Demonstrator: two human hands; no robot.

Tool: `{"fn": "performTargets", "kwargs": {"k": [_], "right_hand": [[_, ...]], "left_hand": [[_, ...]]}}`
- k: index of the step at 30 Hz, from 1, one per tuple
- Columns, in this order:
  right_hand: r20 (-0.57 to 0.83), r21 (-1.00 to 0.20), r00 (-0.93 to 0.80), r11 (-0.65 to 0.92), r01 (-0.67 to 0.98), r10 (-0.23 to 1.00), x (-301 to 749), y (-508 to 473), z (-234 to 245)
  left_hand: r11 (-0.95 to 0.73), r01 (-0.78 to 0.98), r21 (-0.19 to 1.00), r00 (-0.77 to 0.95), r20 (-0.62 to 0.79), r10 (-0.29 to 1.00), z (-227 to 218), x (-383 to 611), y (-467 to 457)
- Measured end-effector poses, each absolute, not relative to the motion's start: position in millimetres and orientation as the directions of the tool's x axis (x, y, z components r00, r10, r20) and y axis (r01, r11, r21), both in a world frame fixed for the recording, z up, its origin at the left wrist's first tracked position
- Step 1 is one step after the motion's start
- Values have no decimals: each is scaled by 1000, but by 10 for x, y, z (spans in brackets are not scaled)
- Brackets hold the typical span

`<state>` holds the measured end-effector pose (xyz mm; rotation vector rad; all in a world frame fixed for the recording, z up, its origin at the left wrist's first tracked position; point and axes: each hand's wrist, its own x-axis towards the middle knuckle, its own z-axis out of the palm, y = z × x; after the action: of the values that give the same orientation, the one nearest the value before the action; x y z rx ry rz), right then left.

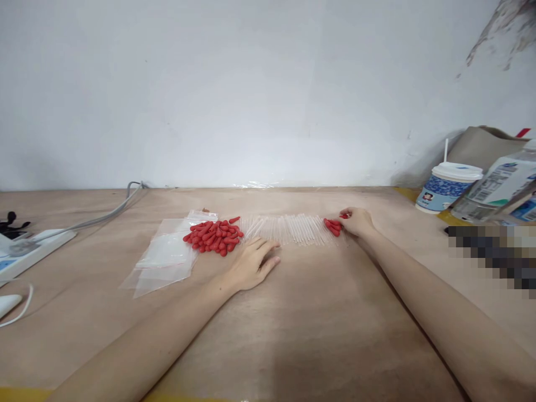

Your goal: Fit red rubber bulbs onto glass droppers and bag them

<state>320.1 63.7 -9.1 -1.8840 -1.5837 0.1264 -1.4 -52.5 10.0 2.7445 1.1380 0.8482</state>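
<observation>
My left hand (253, 265) lies palm down on the table with its thumb apart from the fingers and nothing in it. Its fingertips are at the near edge of a row of thin clear tubes (288, 229). Just left of it is a heap of red rubber bulbs (215, 237), each rounded at one end and narrow at the other. At the right end of the tubes, my right hand (355, 221) pinches a red rubber bulb (344, 216) at its fingertips. A small group of red rubber bulbs (332, 226) lies against those fingers.
Clear zip bags (165, 257) lie left of the heap. A power strip (39, 254) with a grey cable (109, 215) is at the far left. On the right stand a paper cup (446, 187) with a straw and a plastic bottle (498, 184). A white wall (268, 100) borders the table's back.
</observation>
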Motion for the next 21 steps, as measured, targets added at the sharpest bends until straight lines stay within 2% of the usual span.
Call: {"fn": "performTargets", "kwargs": {"k": [5, 13, 17, 21], "right_hand": [[251, -586, 252, -61, 808, 935, 3233, 593, -48], [266, -642, 241, -14, 766, 933, 3231, 475, 84], [206, -623, 143, 17, 782, 968, 3214, 407, 176], [135, -588, 82, 13, 809, 988, 3219, 411, 193]], "left_hand": [[-738, 632, 238, 591, 468, 657, 92, -12, -520], [-735, 635, 239, 594, 457, 662, 100, -11, -519], [-727, 646, 233, 580, 470, 665, 104, -7, -530], [-638, 752, 162, 471, 546, 693, 90, -13, -534]]}}
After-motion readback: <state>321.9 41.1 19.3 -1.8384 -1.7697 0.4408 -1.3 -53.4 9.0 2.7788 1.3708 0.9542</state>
